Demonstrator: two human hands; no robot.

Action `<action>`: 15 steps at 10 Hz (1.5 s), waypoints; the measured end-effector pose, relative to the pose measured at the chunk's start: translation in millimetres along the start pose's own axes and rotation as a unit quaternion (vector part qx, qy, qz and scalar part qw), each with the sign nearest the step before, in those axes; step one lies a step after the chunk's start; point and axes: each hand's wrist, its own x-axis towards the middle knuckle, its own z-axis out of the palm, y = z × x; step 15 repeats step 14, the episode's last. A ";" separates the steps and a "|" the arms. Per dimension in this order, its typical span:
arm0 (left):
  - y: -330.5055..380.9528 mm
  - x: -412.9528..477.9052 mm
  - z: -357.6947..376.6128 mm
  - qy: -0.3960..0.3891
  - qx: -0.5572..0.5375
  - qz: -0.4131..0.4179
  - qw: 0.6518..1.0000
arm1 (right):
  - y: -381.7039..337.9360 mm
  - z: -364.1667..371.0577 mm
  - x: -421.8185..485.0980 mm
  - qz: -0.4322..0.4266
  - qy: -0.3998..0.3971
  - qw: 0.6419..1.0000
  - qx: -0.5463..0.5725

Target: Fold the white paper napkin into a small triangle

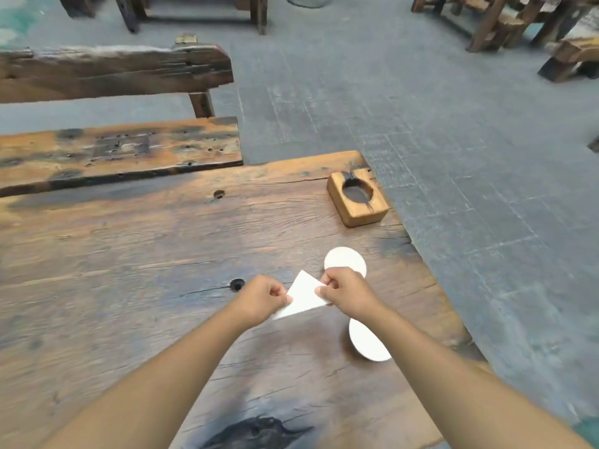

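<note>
The white paper napkin (303,297) is a flat triangle held just above the wooden table (162,254). My left hand (261,298) pinches its left edge between thumb and fingers. My right hand (345,290) pinches its right corner, fingers curled over the paper. The napkin's top point sticks up between the two hands; its lower left tip pokes out below my left hand.
Two white round discs lie on the table: one (345,260) just beyond my right hand, one (368,343) partly under my right forearm. A wooden block with a round hole (356,197) sits near the table's far right corner. A wooden bench (116,150) stands behind the table; the grey floor (470,157) lies to the right.
</note>
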 end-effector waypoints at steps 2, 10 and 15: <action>-31.1 42.4 33.3 0.008 0.019 -0.065 0.998 | 30.7 20.4 34.5 0.029 -0.049 0.996 -0.076; -99.9 98.3 91.9 0.064 0.128 -0.188 0.972 | 92.7 86.5 85.2 0.090 -0.112 0.946 -0.291; -95.4 80.4 77.2 0.029 0.089 -0.140 0.986 | 73.7 78.3 65.9 0.072 -0.074 0.948 -0.302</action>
